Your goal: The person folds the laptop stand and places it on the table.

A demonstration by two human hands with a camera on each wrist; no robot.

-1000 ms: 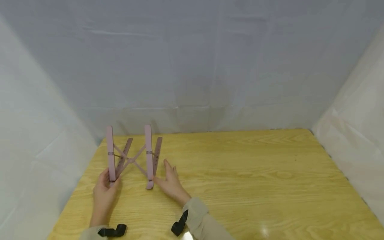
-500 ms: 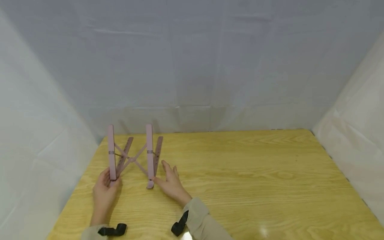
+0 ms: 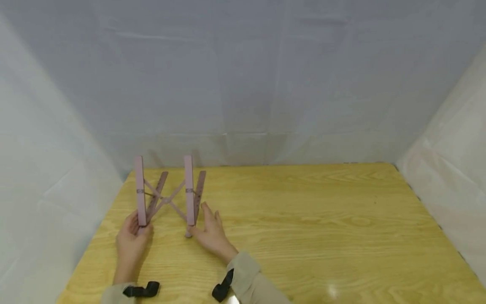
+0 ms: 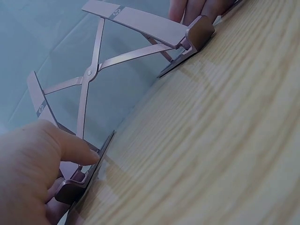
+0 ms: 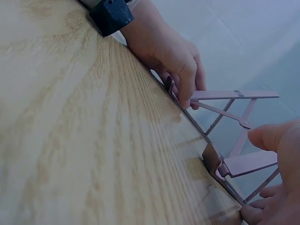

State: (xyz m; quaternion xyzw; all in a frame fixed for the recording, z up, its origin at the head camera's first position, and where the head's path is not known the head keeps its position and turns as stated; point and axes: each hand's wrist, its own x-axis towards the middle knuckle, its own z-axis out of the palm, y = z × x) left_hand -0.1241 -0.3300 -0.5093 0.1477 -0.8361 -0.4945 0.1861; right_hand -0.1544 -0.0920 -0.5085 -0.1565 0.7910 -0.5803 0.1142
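Note:
A pink folding laptop stand point(image 3: 188, 192) stands unfolded on the table, its two sloping arms joined by a crossed brace point(image 4: 90, 72). At the near end of its left arm, my left hand point(image 3: 130, 238) pinches the stand, thumb on the inner side and fingers outside. Against the right arm's near end rests the thumb of my right hand point(image 3: 212, 232), whose other fingers reach forward, straight and spread, beside the right base leg point(image 3: 199, 192). In the right wrist view that thumb overlaps the brace, and the fingertips lie low by the base.
The wood-grain table point(image 3: 322, 223) extends far to the right of the stand. Pale sheeting point(image 3: 247, 84) hangs along the back and both sides. Black straps with small cameras point(image 3: 142, 289) sit on both wrists.
The stand has stayed in nearly the same spot. My right hand has shifted slightly left, its thumb now further over the right arm's near end. The left hand keeps its hold.

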